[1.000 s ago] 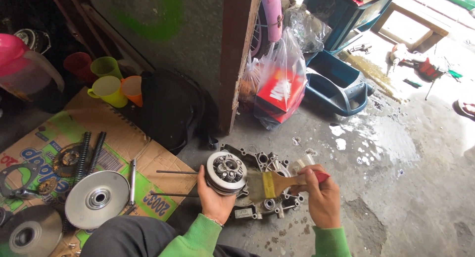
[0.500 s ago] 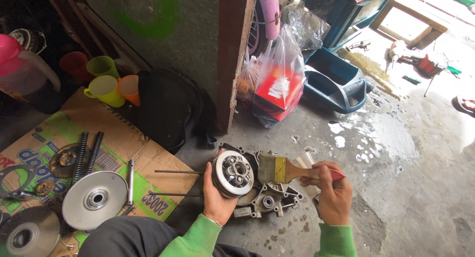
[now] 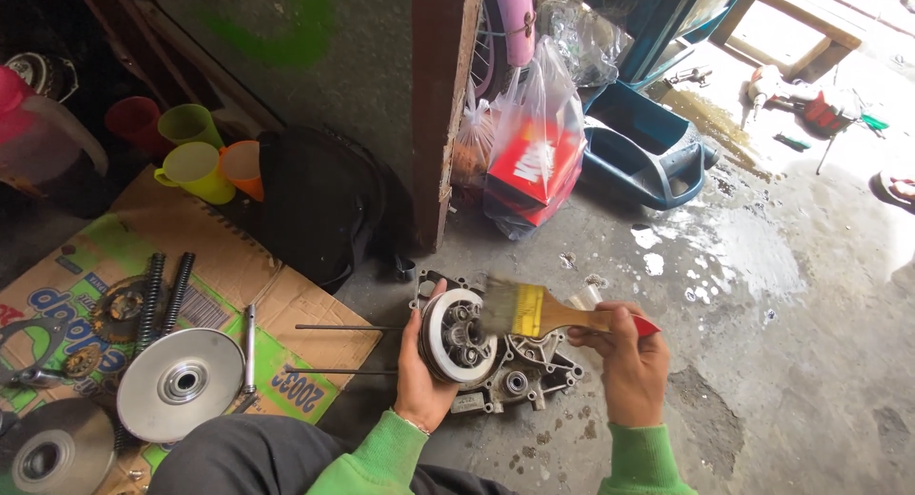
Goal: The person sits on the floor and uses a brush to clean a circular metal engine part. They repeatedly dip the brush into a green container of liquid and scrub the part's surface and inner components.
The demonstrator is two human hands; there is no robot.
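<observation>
I've got my left hand gripping the clutch assembly, right hand clenched round the paintbrush; I'd tilt it so the bristles reach the recesses.

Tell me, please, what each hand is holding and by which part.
The left hand grips the round clutch assembly by its outer rim, from below and behind. The right hand holds the paintbrush by its wooden handle, bristles at the clutch.

Brush bristles — motion-blurred.
</observation>
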